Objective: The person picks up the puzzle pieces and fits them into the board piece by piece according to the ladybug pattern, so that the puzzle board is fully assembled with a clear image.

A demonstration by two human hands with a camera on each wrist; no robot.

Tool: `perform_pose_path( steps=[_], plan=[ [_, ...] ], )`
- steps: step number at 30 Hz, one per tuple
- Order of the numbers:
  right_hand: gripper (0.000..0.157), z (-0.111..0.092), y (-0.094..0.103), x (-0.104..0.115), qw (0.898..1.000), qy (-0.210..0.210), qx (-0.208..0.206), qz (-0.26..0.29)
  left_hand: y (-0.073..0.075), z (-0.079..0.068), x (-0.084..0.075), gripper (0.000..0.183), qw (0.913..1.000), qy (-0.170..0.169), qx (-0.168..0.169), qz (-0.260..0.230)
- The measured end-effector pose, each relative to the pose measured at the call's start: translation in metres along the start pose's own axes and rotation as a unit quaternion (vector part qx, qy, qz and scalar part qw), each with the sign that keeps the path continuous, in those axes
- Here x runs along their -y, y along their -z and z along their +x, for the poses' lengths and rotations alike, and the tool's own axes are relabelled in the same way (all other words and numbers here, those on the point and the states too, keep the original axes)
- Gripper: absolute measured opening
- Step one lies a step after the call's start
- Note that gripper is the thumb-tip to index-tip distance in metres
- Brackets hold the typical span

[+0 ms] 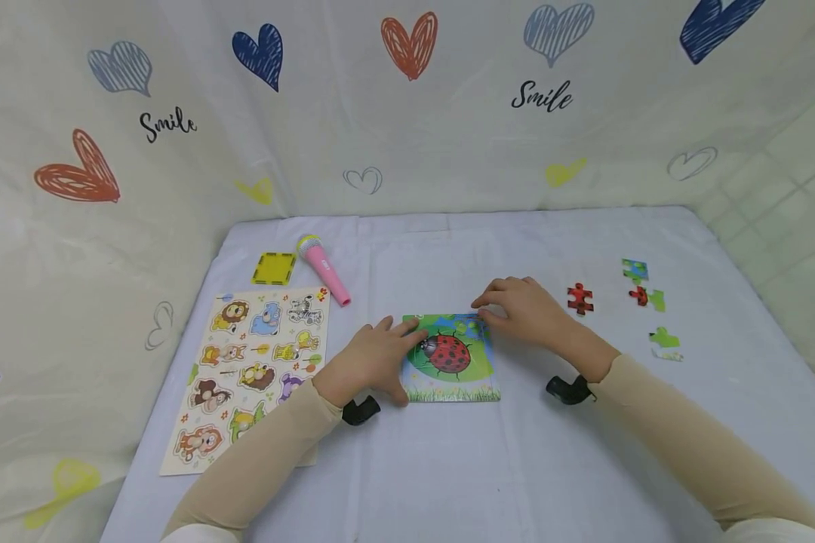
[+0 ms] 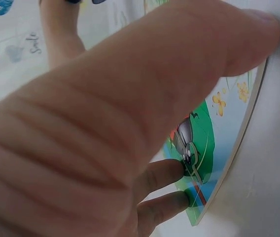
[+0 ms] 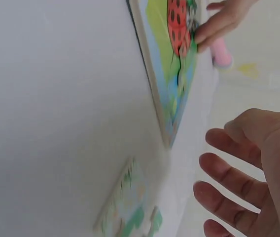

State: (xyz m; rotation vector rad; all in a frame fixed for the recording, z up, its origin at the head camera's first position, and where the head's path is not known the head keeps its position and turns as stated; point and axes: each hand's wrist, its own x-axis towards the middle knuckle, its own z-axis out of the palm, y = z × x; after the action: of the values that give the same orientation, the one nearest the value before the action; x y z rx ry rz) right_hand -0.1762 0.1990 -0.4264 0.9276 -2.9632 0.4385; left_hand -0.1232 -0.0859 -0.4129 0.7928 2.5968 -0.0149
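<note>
A square ladybug jigsaw puzzle [image 1: 450, 358] lies flat on the white cloth. My left hand [image 1: 375, 360] rests at its left side, fingertips on the picture's upper left and thumb by the lower left edge. In the left wrist view two fingertips touch the puzzle [image 2: 224, 133] near the ladybug's head. My right hand [image 1: 526, 313] is near the puzzle's upper right corner. The right wrist view shows that hand [image 3: 243, 177] with fingers loosely bent and nothing between them, apart from the puzzle [image 3: 164, 64]. A red puzzle piece [image 1: 579, 299] lies right of it.
More loose pieces lie at the right: a blue-green one [image 1: 635, 270], a red-and-green one [image 1: 647, 298] and a green one [image 1: 665, 338]. An animal picture board [image 1: 197, 411] is at the left, below a yellow square [image 1: 274, 268] and a pink toy microphone [image 1: 327, 273].
</note>
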Motion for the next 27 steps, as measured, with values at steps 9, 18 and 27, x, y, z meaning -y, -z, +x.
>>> perform_pose_path(
  steps=[9, 18, 27],
  plan=[
    [0.020, -0.019, 0.028, -0.030, 0.998, -0.046, -0.013, -0.044, 0.002, -0.002, -0.002, 0.115, 1.0000, 0.000, 0.000, -0.003],
    [0.024, -0.027, 0.040, -0.066, 0.990, -0.113, 0.003, -0.079, 0.004, -0.003, -0.003, 0.115, 1.0000, 0.009, 0.004, -0.003],
    [0.033, -0.036, 0.047, -0.111, 0.979, -0.181, 0.032, -0.092, 0.004, -0.002, -0.003, 0.115, 1.0000, 0.004, 0.003, -0.003]
  ],
)
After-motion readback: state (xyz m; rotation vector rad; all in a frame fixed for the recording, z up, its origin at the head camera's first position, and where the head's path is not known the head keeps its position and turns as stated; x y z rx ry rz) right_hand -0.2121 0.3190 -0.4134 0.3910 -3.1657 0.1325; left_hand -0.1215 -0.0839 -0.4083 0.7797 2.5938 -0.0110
